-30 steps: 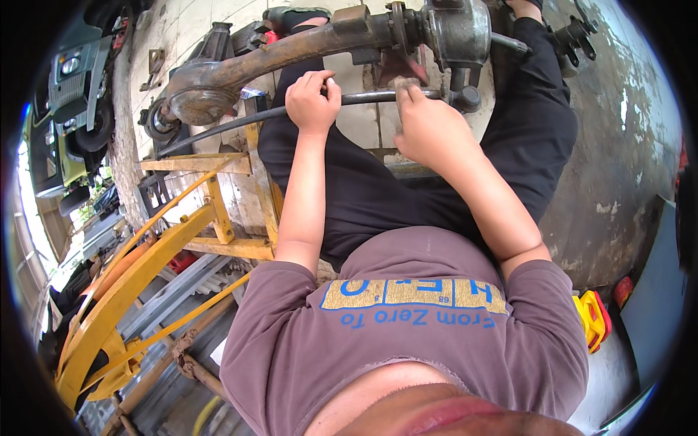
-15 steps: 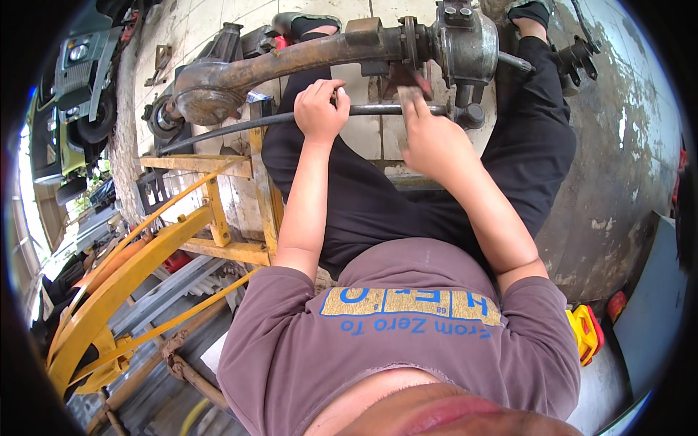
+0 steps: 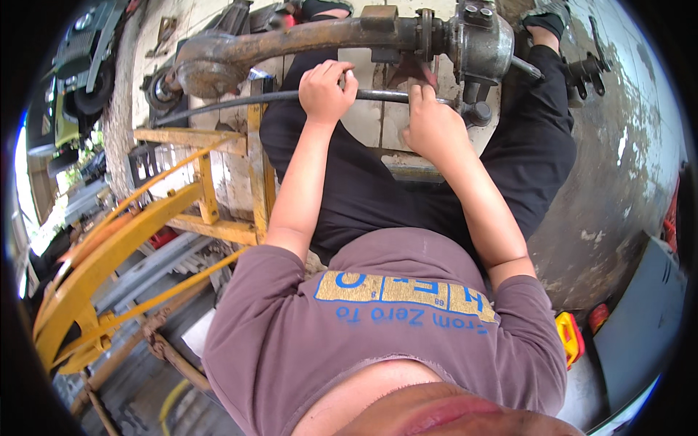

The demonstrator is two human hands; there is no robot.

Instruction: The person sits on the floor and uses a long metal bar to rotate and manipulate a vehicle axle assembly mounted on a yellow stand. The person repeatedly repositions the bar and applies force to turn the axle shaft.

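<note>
A long, dark steel rod (image 3: pixel 276 96) lies crosswise in front of me, with a rounded joint (image 3: pixel 478 114) at its right end. My left hand (image 3: pixel 327 93) is closed around the rod's middle, palm down. Farther right, near the joint, my right hand (image 3: pixel 436 129) has its fingers pressed together over the same rod. Whatever lies under those fingers is hidden by the hand. Just beyond the rod stretches a greasy, rusty axle housing (image 3: pixel 305 36), with a bulging round part at left and a metal gear case (image 3: pixel 486 43) at right.
A yellow metal frame (image 3: pixel 254 167) stands close to my left arm. My legs in black trousers (image 3: pixel 527 123) spread on both sides of the rod. Dark metal brackets (image 3: pixel 587 71) lie by my right foot. A vehicle (image 3: pixel 80 80) is at the far left, and a grey panel (image 3: pixel 640 320) at the lower right.
My right hand has shifted slightly right along the rod; the flat greyish-brown piece under its fingers no longer shows. My left hand still holds the rod. The whole view has shifted a little.
</note>
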